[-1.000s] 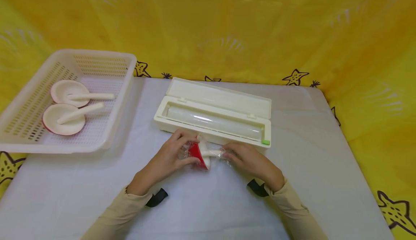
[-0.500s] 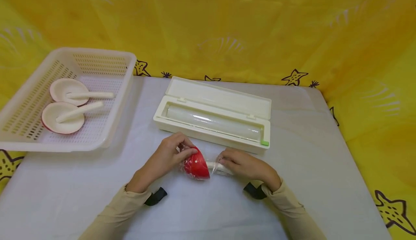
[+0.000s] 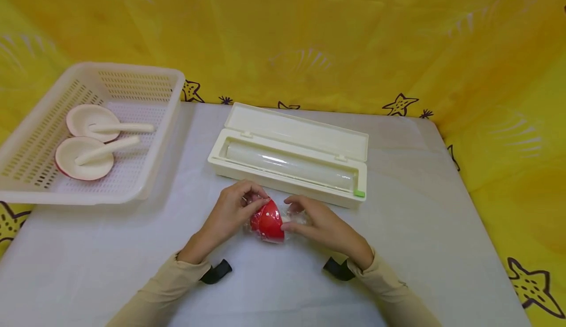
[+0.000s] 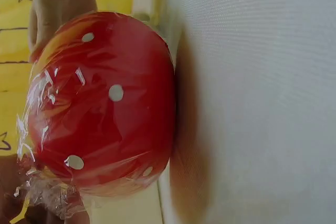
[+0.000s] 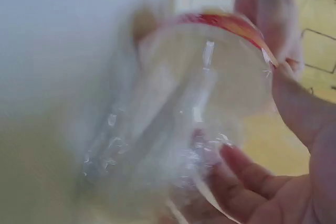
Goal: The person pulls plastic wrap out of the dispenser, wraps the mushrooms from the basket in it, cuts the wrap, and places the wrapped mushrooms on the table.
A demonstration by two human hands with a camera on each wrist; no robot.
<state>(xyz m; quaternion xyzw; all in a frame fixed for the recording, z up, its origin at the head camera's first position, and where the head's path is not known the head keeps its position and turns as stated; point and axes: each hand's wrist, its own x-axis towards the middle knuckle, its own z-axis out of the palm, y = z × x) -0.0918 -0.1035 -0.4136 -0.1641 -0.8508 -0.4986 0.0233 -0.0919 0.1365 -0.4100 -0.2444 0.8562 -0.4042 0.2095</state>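
While pinching the red bowl of the ladle through its film with the left hand, touching the rim too, just with the thumb of a loose, unclenched right hand, fingers spread about the handle. Held right in front of the box, low over the table; impossible to tell whether in contact with it. On to the edges: tight on the far side, up against the near edge of the box, but with table stretching wide away to the right edge. Some room nearer in as well, between the sleeves. Well apart, over by the left edge, the basket. And the count: one ladle in hand, two more ladles in the basket; one basket, one box, one raised lid, one roll, one green slider, two black straps, two sleeves, two hands.
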